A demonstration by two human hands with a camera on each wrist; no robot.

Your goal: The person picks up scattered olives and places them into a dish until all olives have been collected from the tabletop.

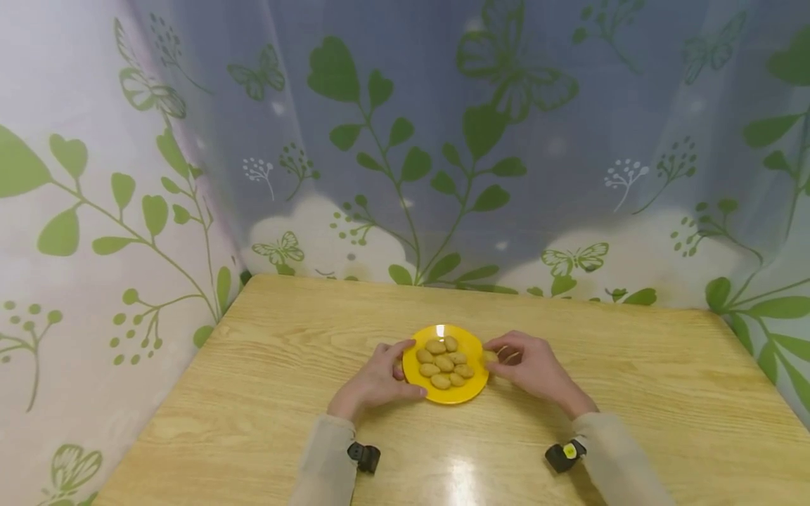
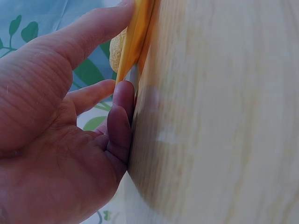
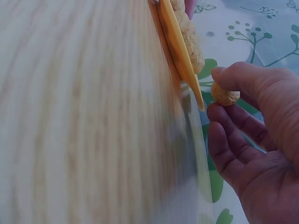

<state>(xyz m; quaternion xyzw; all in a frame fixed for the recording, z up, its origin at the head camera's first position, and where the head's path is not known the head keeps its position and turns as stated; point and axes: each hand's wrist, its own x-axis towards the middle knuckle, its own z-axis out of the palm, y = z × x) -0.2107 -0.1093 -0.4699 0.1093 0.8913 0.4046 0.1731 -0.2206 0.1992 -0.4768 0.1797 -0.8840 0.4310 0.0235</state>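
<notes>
A round yellow plate (image 1: 448, 399) lies on the wooden table with several tan, wrinkled, oval walnut-like pieces (image 1: 444, 363) grouped on it. My left hand (image 1: 378, 379) holds the plate's left rim, its thumb over the near edge. In the left wrist view, the other fingers (image 2: 122, 123) curl against the plate's edge, low by the tabletop. Just off the right rim, my right hand (image 1: 526, 364) pinches a single walnut-like piece (image 3: 225, 94) between thumb and fingers. That piece is apart from the plate (image 3: 180, 51) in the right wrist view.
The light wooden table (image 1: 266, 422) stretches around the plate on all sides. Behind it and at both sides hangs a curtain (image 1: 405, 140) printed with leaves and butterflies. Each wrist carries a small black camera (image 1: 364, 457).
</notes>
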